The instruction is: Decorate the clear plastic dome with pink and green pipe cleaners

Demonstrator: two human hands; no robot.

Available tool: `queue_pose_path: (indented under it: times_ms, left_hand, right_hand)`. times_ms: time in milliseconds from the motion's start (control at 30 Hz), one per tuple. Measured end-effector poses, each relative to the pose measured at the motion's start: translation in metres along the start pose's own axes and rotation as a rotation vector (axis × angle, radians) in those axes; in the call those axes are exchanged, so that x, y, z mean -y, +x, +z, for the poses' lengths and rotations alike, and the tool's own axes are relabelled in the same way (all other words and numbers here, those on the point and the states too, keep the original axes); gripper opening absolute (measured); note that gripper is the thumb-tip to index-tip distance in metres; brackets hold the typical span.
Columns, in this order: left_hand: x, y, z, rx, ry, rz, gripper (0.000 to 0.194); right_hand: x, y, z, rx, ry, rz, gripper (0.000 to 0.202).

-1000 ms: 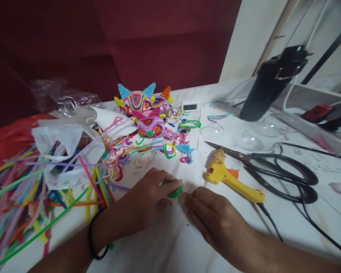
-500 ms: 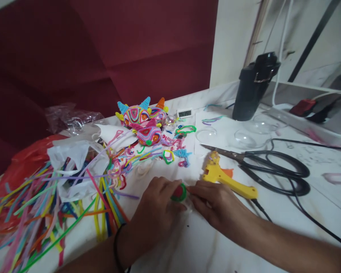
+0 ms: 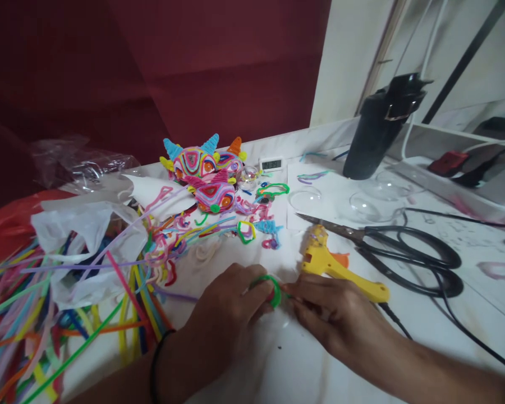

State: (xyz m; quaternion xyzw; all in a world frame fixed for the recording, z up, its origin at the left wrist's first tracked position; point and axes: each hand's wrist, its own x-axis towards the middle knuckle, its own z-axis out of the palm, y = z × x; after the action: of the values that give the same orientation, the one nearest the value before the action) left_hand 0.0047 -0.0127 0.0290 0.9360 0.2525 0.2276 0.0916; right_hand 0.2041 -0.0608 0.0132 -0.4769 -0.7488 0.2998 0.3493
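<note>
My left hand [image 3: 231,306], a dark band round its wrist, grips a small coil of pipe cleaner [image 3: 276,293], green on the outside with a bit of red inside. Part of that coil is covered by the fingers. Just to its right, my right hand [image 3: 334,314] is closed in a pinch on what looks like the green pipe cleaner's end. A clear plastic piece shows faintly under the fingers, its shape mostly hidden. Close behind the right hand lies a yellow glue gun [image 3: 340,272], and beyond it black-handled scissors [image 3: 408,249].
Loose pipe cleaners [image 3: 79,331] and a white plastic bag [image 3: 78,224] crowd the left. Colourful horned animal heads [image 3: 212,193] stand at the back beside a small digital display [image 3: 271,164]. Clear domes [image 3: 368,207] and a black bottle [image 3: 374,129] are at the right.
The green pipe cleaner now forms a more open loop, and its end shows between my hands. My right hand has moved slightly right. The view has shifted a little.
</note>
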Motion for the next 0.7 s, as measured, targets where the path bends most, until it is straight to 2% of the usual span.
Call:
queue_pose_path:
  times_ms: [100,200,433,567,700]
  left_hand:
    - [0.006,0.001,0.002,-0.041,-0.095,0.078,0.015]
    - [0.01,0.0,0.003,-0.015,-0.16,0.081,0.02]
    - [0.01,-0.002,0.006,-0.014,-0.109,0.062,0.019]
    - [0.013,-0.002,0.008,-0.012,-0.074,0.106,0.02]
    - [0.014,-0.002,0.007,-0.029,-0.094,0.122,0.021]
  right_hand:
    - [-0.001,-0.001,0.001,-0.013,-0.006,0.028,0.024]
    - [0.0,-0.001,0.001,-0.034,-0.009,0.022,0.023]
    - [0.001,-0.003,0.0,-0.024,-0.002,-0.001,0.022]
    - [-0.002,-0.004,0.0,-0.04,0.026,-0.073,0.024]
    - [-0.004,-0.006,0.001,-0.074,-0.021,-0.071,0.022]
